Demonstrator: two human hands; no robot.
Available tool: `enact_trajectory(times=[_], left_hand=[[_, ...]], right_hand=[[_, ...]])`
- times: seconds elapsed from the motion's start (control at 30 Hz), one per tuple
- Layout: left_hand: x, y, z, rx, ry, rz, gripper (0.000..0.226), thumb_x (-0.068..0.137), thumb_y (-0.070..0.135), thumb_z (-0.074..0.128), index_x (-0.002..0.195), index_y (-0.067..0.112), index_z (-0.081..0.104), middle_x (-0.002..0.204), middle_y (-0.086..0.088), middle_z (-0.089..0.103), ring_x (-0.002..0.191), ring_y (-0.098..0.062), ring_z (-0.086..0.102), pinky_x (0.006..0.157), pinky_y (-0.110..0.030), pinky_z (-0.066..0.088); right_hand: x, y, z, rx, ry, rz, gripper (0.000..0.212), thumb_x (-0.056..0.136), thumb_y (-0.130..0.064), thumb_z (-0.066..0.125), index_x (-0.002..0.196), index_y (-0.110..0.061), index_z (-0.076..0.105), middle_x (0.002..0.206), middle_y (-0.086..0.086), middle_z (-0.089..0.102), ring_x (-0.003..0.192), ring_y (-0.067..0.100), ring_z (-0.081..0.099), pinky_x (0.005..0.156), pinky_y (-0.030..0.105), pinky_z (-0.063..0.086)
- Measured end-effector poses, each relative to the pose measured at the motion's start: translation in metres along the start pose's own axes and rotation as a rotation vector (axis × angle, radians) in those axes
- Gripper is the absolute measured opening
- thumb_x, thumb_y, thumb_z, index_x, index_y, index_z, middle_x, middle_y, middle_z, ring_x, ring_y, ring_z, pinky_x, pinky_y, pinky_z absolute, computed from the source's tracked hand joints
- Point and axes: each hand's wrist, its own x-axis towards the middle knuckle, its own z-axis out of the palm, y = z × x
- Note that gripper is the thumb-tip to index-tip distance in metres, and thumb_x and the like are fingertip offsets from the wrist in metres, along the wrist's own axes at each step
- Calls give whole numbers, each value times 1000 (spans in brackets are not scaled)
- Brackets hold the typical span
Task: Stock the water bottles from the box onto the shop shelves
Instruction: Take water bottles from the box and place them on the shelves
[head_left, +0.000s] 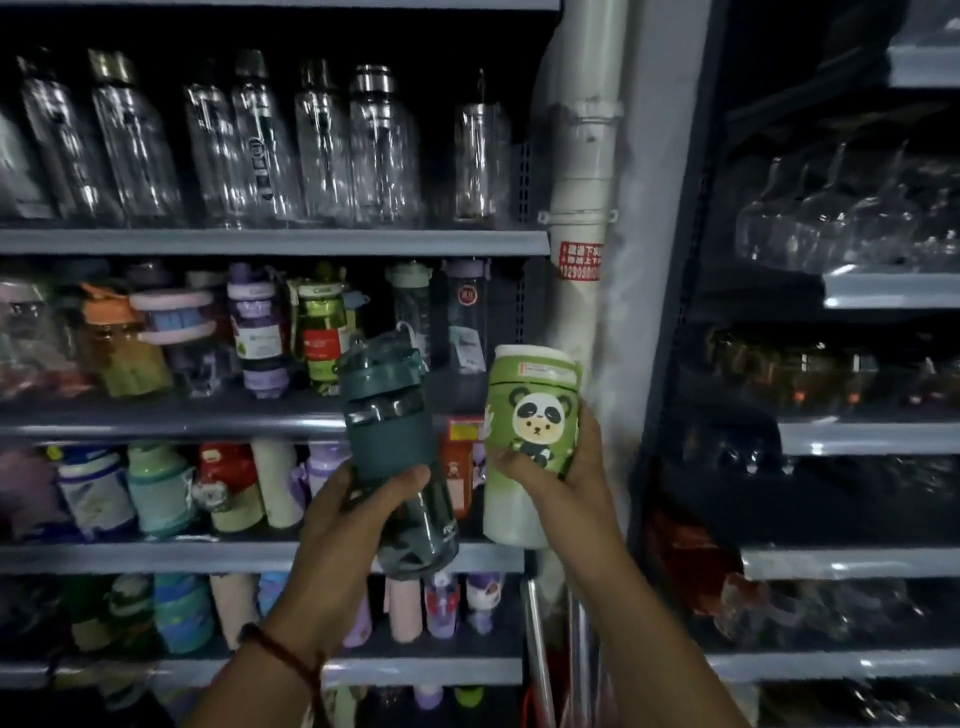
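My left hand (348, 514) grips a dark teal see-through bottle (395, 431) with a teal lid and rubber sleeve, held upright and tilted slightly left. My right hand (566, 467) holds a green bottle (530, 441) with a panda picture and a white top and base. Both bottles are raised in front of the grey shelves (270, 243), level with the second and third boards near their right end. The box is not in view.
Clear bottles (260, 140) fill the top shelf; coloured bottles (260, 332) crowd the lower boards. A white pipe (587, 171) with a red sticker runs down right of the shelves. Another dim rack (883, 291) with glassware stands at the right.
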Motion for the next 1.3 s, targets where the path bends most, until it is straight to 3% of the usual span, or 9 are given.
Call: enact_trajectory(times=[0.1, 0.23, 0.4, 0.67, 0.77, 0.9, 1.03, 1.2, 1.3], left_hand=[[52, 9, 10, 112, 42, 66, 42, 78, 19, 83, 119, 20, 72, 110, 5, 78, 105, -17, 72, 92, -38, 55], [111, 18, 16, 204, 120, 127, 66, 60, 42, 95, 117, 19, 73, 107, 2, 78, 102, -21, 74, 93, -44, 57], [159, 25, 15, 303, 146, 187, 39, 69, 29, 88, 105, 23, 77, 96, 9, 80, 92, -10, 75, 82, -31, 61], [221, 26, 4, 498, 52, 169, 36, 70, 42, 90, 101, 30, 75, 90, 17, 78, 85, 0, 73, 74, -19, 55], [244, 30, 2, 530, 52, 220, 36, 69, 47, 90, 97, 32, 73, 88, 17, 77, 82, 3, 72, 71, -16, 56], [272, 24, -1, 582, 81, 317, 61, 64, 53, 91, 110, 19, 70, 97, 9, 76, 84, -2, 72, 71, -25, 61], [296, -3, -9, 689, 163, 434, 82, 55, 74, 80, 114, 19, 66, 110, 1, 70, 100, -15, 68, 81, -36, 60], [305, -22, -17, 662, 177, 464, 79, 65, 64, 82, 124, 15, 64, 118, -3, 65, 109, -17, 62, 88, -34, 55], [306, -22, -19, 645, 125, 459, 79, 65, 61, 84, 127, 17, 63, 120, -1, 63, 109, -13, 60, 90, -30, 54]], right_hand=[[60, 7, 9, 15, -40, -34, 93, 76, -1, 89, 146, -39, 41, 119, -14, 71, 104, 1, 71, 79, 18, 58], [128, 19, 26, -20, -87, -67, 101, 68, 3, 94, 146, -30, 40, 125, -7, 69, 109, 5, 70, 93, 29, 60], [181, 36, 38, -47, -116, -87, 98, 63, 3, 96, 143, -25, 46, 121, -7, 71, 103, 4, 72, 82, 22, 60], [223, 49, 48, -158, -80, -97, 98, 61, -10, 100, 141, -29, 48, 124, -6, 72, 110, 11, 72, 96, 43, 61], [233, 52, 58, -203, -47, -115, 104, 61, -12, 101, 145, -28, 43, 124, -7, 71, 107, 6, 72, 93, 36, 62], [243, 61, 74, -301, -9, -168, 112, 60, -12, 101, 150, -21, 35, 127, -9, 66, 106, -5, 67, 85, 14, 58], [246, 77, 88, -352, 37, -216, 116, 61, -9, 100, 153, -17, 30, 131, -7, 62, 115, -2, 64, 89, 11, 53], [243, 94, 95, -465, -16, -308, 112, 64, 2, 96, 151, -2, 26, 124, -21, 53, 113, -23, 55, 92, 2, 45], [239, 91, 88, -540, -33, -267, 104, 69, -3, 94, 145, -22, 25, 120, -23, 53, 105, -29, 54, 83, -3, 44]])
